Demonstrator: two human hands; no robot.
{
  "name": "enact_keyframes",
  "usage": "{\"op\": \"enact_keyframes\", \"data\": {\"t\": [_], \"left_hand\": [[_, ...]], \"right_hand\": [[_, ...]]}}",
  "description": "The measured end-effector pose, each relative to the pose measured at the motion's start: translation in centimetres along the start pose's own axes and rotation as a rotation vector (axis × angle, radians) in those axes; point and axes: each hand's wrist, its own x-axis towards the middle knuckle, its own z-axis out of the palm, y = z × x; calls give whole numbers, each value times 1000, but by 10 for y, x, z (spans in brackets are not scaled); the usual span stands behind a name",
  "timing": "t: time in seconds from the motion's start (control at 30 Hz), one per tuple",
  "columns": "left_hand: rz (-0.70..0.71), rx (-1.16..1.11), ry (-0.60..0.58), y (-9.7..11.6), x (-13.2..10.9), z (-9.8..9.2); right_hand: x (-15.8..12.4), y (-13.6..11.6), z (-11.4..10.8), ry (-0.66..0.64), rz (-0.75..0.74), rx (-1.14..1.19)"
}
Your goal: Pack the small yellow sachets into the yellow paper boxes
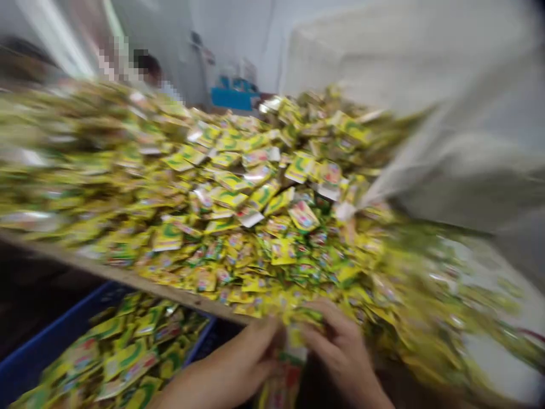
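Both hands meet at the table's near edge: left hand (247, 355) and right hand (340, 346) pinch a bunch of small yellow-green foil sachets (289, 346), looks like a stack, it's blurry. Huge sachet pile (238, 199) behind, blue plastic crate (46, 346) lower left.

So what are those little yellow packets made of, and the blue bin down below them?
The packets look like thin printed plastic or foil film: glossy, crinkled, with silvery-white glints at the edges. The view is blurred, so which film is unclear. The blue bin looks like moulded rigid plastic, with an even colour and smooth wall. Both hands, left hand and right hand, pinch a few packets.
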Motion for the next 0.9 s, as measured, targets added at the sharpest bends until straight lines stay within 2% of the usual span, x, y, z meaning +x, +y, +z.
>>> {"op": "enact_keyframes", "data": {"t": [0.1,0.2,0.27,0.37,0.5,0.57,0.63,0.7,0.77,0.83,0.9], "left_hand": [[32,-117,40,-25,-7,26],[62,-151,17,-29,-13,38],[62,-160,8,-25,-15,39],[69,-234,-3,-21,-15,36],[84,-506,-48,-29,-10,35],[75,-613,-60,-34,-9,36],[64,-654,-45,-35,-9,39],[55,-648,-9,-31,-10,43],[47,-623,28,-23,-12,46],[41,-589,54,-15,-14,48],[35,-556,74,-11,-16,48]], "right_hand": [[-9,0,-6,-105,106,-166],[-11,-10,-1,-63,138,-258],[-11,-18,-1,-27,81,-253],[-15,-20,-4,-77,-75,-251],[-30,-4,0,-140,-257,-394],[-37,4,5,-125,-270,-406],[-40,5,8,-74,-170,-317],[-40,1,9,-47,25,-167],[-36,-9,7,-92,179,-71],[-31,-20,3,-155,216,-88],[-29,-29,1,-133,194,-184]]}}
